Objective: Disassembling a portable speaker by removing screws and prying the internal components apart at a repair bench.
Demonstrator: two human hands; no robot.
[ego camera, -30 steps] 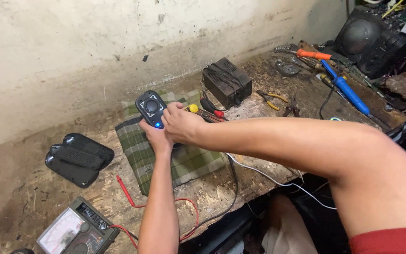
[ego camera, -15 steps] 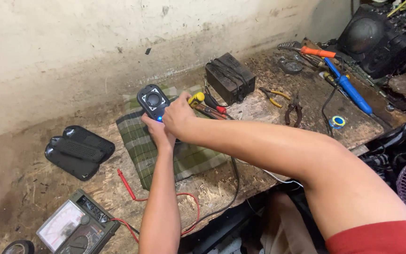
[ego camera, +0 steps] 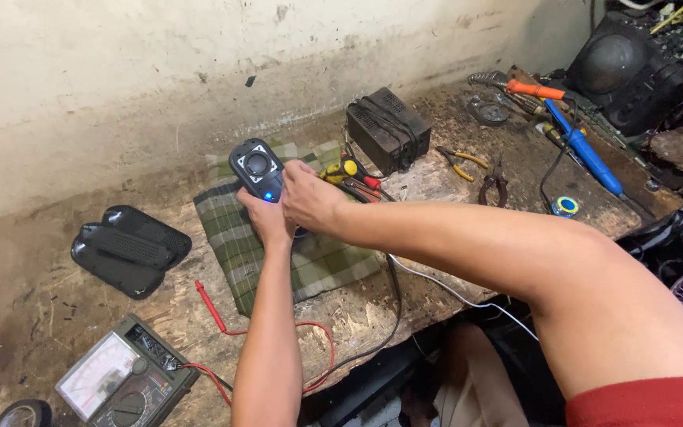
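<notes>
**Small black device held upright over the green cloth, centre frame**

The black handheld device [ego camera: 256,169] is gripped from below by the left hand [ego camera: 269,217], fingers wrapped round its lower end, so the face with the round grille and a lit blue dot is kept towards the camera. The right hand [ego camera: 307,198] is laid against the device's right edge, fingers together and curled onto it; whether a button is pressed cannot be told from this angle. The device is held just above the green plaid cloth [ego camera: 322,265], probably laid down as a soft work pad on the rough wooden bench [ego camera: 33,277].

Placement round it:
- Black casing halves [ego camera: 130,249], centre left, set aside off the cloth.
- Analog multimeter [ego camera: 124,379], lower left, white dial face, red probe lead [ego camera: 209,304] run towards the cloth.
- Black ribbed box [ego camera: 387,128], upper centre, just behind the cloth.
- Yellow-handled pliers [ego camera: 462,160] beside it.
- Blue-handled tool [ego camera: 588,158] and orange-handled tool [ego camera: 533,88], upper right.
- Small round blue-and-yellow reel [ego camera: 566,206], right of centre.

No legible labels are noted.
</notes>
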